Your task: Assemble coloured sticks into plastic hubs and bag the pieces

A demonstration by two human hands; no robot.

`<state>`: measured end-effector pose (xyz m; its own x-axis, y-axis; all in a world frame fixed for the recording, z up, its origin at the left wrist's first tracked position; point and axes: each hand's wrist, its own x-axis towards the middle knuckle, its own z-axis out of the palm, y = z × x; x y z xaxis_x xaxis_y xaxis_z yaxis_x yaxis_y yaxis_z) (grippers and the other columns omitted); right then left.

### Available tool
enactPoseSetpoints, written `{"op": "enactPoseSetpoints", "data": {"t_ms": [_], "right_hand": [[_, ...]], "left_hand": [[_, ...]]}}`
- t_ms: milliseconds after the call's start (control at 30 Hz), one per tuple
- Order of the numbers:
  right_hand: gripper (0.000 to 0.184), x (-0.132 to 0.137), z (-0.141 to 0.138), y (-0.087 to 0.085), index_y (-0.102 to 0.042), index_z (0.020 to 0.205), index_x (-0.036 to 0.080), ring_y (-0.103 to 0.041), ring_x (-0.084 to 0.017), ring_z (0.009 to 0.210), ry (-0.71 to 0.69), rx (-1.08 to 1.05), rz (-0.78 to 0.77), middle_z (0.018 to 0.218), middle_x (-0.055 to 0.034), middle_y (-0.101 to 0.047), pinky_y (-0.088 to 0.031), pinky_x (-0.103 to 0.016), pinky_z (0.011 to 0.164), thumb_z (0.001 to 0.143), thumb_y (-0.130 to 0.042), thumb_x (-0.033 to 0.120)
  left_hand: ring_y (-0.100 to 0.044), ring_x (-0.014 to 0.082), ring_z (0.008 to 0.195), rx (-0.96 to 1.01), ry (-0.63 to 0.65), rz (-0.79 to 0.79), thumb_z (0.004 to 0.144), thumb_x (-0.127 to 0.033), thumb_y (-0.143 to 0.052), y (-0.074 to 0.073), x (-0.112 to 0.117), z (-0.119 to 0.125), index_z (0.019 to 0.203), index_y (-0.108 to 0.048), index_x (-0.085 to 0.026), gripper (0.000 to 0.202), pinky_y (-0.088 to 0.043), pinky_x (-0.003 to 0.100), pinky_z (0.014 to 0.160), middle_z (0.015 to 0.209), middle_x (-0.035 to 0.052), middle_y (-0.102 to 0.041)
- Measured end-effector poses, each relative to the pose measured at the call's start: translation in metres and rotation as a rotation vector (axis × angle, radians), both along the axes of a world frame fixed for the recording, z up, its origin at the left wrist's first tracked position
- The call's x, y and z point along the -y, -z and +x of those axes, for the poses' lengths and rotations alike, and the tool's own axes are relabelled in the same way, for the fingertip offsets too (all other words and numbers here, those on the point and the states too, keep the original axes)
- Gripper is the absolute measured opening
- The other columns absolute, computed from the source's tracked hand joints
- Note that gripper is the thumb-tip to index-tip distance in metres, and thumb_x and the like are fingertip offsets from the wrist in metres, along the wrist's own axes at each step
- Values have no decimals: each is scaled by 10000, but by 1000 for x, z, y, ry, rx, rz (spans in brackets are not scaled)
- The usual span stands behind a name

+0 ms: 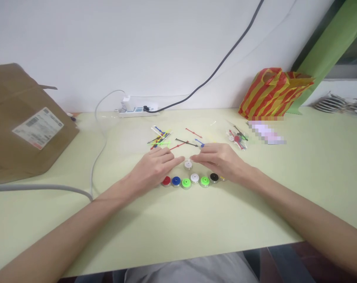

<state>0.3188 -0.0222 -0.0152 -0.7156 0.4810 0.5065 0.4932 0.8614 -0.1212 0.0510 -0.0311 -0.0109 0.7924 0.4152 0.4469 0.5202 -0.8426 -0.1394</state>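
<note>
Grey-clad lap (193, 271) at the near edge, white disc (188, 165) between two hands

Beyond the lap, the person's left hand (157, 167) and right hand (225, 162) reach in over the pale surface (166, 232) from its near side. Their fingertips almost meet at the white disc, which sits around the middle of the surface; whether they grasp a small part there or only touch the disc, one cannot tell.

Just nearer the near edge stands a bent row of clear-based discs: red disc (166, 181), blue disc (176, 181), a green one, a second white one, another green one, then black disc (214, 177), with a yellow piece partly hidden by the right hand.

Toward the far edge lie a pile of coloured arrows (160, 137), a loose red arrow (193, 133), a black arrow (182, 141) and a blue arrow (198, 141), with a mixed bundle (237, 138) farther right. A power strip (140, 110) lies along the far edge, a cardboard box (28, 129) at the far left corner, and a striped bag (274, 94) toward the far right corner.
</note>
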Motion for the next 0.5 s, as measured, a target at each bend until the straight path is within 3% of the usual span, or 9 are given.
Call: {"op": "enactPoseSetpoints", "data": {"t_ms": [200, 500], "right_hand": [[318, 0, 3, 1, -767, 1053, 213, -597, -137, 694, -23, -86, -36, 803, -56, -684, -400, -263, 603, 1057, -459, 288], [315, -5, 6, 2, -752, 1031, 200, -543, -110, 657, -54, 50, -69, 952, -70, -659, -393, -259, 604, 1044, -438, 228]], "left_hand": [[-675, 207, 1027, 86, 106, -22, 1032, -159, -434, 0, -3, -3, 1247, -628, -208, 294, -513, 355, 867, 1083, 94, -734], [-620, 187, 874, -133, 112, 128, 1013, -65, -389, -3, -7, 0, 1295, -553, -223, 362, -439, 334, 747, 940, 54, -704]]}}
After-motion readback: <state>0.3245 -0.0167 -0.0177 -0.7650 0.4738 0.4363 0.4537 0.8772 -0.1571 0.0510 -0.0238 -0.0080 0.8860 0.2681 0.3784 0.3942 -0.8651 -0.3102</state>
